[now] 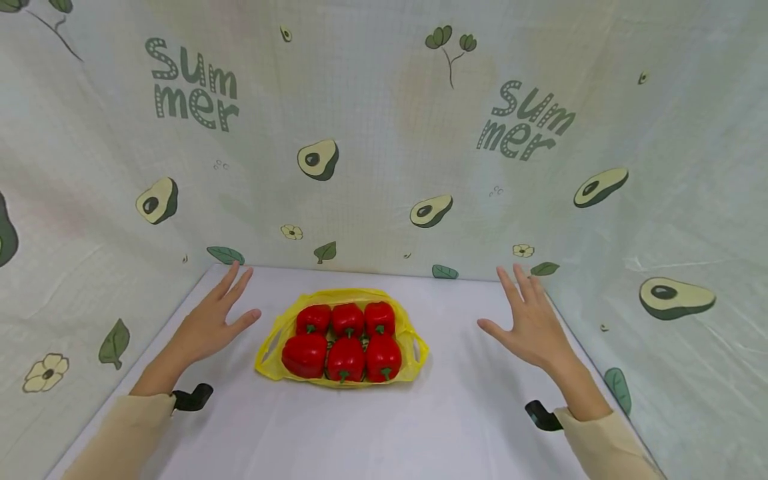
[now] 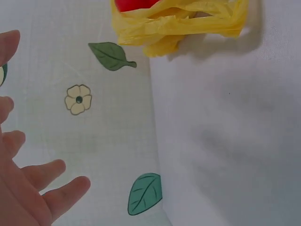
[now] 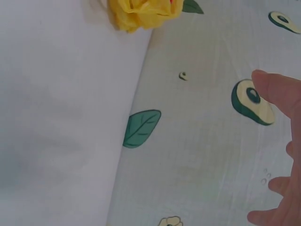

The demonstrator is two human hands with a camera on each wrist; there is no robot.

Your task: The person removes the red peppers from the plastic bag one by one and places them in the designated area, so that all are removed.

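Note:
Several red bell peppers (image 1: 346, 358) lie in two rows on a spread yellow plastic bag (image 1: 271, 363) in the middle of the table, stems facing me. The bag's edge and handle loops ring them. My left hand (image 1: 207, 327) hovers to the left of the bag, fingers spread, holding nothing. On the other side, my right hand (image 1: 534, 327) is raised with fingers apart and touches nothing. In the left wrist view the yellow bag (image 2: 183, 23) shows at the top with a bit of red pepper (image 2: 134, 4). The right wrist view catches only a crumpled bag corner (image 3: 143, 13).
A white table (image 1: 360, 433) carries the bag. Pale cloth (image 1: 372, 80) printed with avocados, leaves and "summer" lettering hangs behind it and along both sides. A black wrist strap piece (image 1: 193, 398) sticks out near the left sleeve, another (image 1: 543, 416) near the right.

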